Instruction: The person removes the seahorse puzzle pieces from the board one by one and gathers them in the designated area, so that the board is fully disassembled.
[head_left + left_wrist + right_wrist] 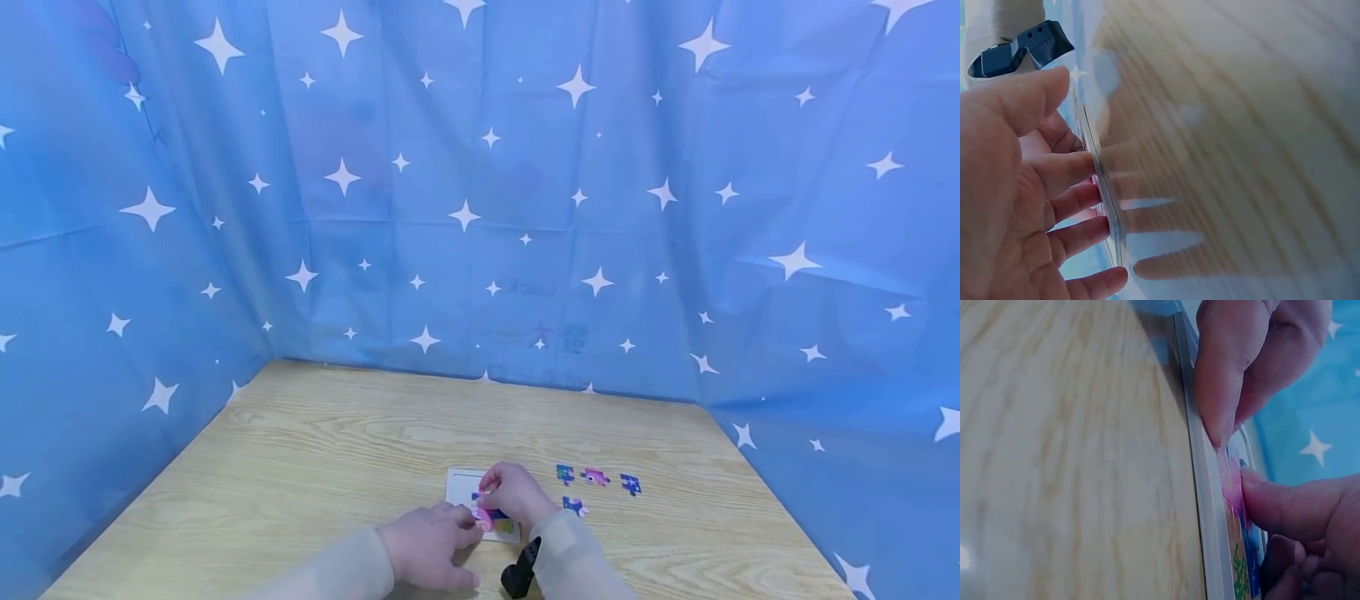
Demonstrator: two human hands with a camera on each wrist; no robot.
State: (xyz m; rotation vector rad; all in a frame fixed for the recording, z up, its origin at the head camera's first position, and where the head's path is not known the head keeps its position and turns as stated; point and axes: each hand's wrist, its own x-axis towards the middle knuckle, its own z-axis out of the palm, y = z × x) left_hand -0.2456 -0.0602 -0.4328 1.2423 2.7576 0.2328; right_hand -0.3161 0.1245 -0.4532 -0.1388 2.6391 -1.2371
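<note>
A small jigsaw board (459, 477) with a white border lies on the table, partly covered by both hands. My right hand (519, 494) leans over its far right part and pinches a small puzzle piece (483, 492) between thumb and fingertips. Nearer to me, my left hand (433, 547) reaches in from the left, fingers stretched towards the pink part of the picture. In the left wrist view, its fingertips (1088, 164) meet the board's edge (1109, 206). The right wrist view shows fingers of both hands close around a pink patch (1231, 480) of the picture.
Several loose puzzle pieces lie right of the board, among them a pink one (595, 477) and a blue one (631, 484). A black wrist device (521, 570) sits at my right sleeve. Blue star-patterned curtains (480, 208) stand behind and beside the wooden table (360, 433).
</note>
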